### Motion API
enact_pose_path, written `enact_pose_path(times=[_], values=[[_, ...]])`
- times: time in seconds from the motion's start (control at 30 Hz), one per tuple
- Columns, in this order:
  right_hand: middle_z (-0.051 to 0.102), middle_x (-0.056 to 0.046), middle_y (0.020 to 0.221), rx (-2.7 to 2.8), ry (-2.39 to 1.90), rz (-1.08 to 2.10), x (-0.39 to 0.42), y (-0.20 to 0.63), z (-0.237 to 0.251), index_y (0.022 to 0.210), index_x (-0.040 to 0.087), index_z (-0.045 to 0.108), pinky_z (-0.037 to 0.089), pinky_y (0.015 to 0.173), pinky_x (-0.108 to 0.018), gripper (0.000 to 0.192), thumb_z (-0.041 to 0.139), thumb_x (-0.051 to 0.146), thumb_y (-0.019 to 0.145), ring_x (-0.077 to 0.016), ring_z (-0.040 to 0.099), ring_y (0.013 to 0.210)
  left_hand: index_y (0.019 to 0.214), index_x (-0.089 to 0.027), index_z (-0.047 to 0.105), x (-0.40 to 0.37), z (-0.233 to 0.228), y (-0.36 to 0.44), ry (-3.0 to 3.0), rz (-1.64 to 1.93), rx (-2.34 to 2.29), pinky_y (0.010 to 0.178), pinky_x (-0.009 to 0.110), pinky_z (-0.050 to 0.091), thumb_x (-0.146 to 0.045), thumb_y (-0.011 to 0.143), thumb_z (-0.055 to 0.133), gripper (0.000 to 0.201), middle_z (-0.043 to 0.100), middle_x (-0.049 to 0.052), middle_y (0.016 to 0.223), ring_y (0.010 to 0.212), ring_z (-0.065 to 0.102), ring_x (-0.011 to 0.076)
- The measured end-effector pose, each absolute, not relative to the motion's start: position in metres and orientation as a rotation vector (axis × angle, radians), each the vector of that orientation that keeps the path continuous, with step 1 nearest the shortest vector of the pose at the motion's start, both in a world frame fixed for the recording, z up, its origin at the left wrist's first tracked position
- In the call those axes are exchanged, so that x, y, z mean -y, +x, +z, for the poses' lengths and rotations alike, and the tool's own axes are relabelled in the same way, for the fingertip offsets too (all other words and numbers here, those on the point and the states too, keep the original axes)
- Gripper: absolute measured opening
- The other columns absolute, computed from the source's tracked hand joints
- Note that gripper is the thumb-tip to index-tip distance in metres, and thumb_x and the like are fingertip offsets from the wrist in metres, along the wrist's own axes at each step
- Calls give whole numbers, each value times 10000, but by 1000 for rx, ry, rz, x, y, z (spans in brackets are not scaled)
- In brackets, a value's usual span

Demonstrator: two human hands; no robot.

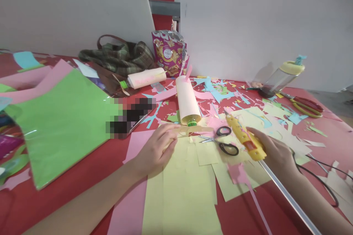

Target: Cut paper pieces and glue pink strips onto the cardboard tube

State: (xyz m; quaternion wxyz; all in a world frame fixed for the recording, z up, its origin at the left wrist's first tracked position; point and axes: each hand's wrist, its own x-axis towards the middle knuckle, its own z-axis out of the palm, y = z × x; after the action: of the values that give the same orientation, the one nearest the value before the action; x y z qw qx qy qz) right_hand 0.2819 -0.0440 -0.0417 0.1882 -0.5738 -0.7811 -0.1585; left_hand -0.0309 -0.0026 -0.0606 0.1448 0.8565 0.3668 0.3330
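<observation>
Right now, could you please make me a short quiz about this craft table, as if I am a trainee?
1. True or false: the right hand holds the yellow glue gun.
2. What lies between the two hands?
A. a stapler
B. black-handled scissors
C. a paintbrush
3. Fill in: the left hand rests on ____ paper, with its fingers close to the green cap of the paper-wrapped bottle.

Key
1. True; the nozzle points away from the person.
2. B; they lie on the paper, touched by neither hand.
3. Yellow.
</observation>
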Motion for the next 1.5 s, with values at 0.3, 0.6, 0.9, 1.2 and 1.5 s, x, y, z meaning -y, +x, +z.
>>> enact_pose_path(times=[0.3,0.6,0.9,1.2,1.5], values=[[598,-70,690,2120,-1937,-362,4,319,-59,1033,156,418,364,447,-259,347,471,318,731,-204,550,552,725,-180,523,10,-54,-22,2279,1049,-1167,866,390,402,-160,763,447,87,490,66,1079,1034,443,180],[584,-113,808,2278,-1597,-362,1,271,-17,872,178,532,374,657,-435,181,444,290,759,-271,530,775,712,-188,586,20,-48,-16,2233,1041,-1270,882,442,380,-200,758,477,119,461,71,1116,1075,406,211],[574,-38,755,2325,-1116,36,35,154,-16,765,161,540,339,712,-314,50,491,169,754,-152,503,741,709,-208,610,23,-51,-16,2318,1188,-1183,913,422,330,-170,747,514,110,470,47,1066,1064,381,197],[552,-26,676,2305,-1085,14,36,149,-30,678,166,525,313,685,-306,112,456,116,752,-141,485,672,776,-213,590,25,-51,-16,2389,1226,-1110,932,410,302,-144,742,512,109,472,39,1086,1080,362,205],[548,12,573,2137,-1319,-173,13,190,-30,589,173,497,302,677,-296,146,482,115,722,-115,488,579,1083,-197,364,21,-59,-18,2035,1049,-1319,843,307,415,-245,790,426,303,381,82,1165,1103,352,173]])
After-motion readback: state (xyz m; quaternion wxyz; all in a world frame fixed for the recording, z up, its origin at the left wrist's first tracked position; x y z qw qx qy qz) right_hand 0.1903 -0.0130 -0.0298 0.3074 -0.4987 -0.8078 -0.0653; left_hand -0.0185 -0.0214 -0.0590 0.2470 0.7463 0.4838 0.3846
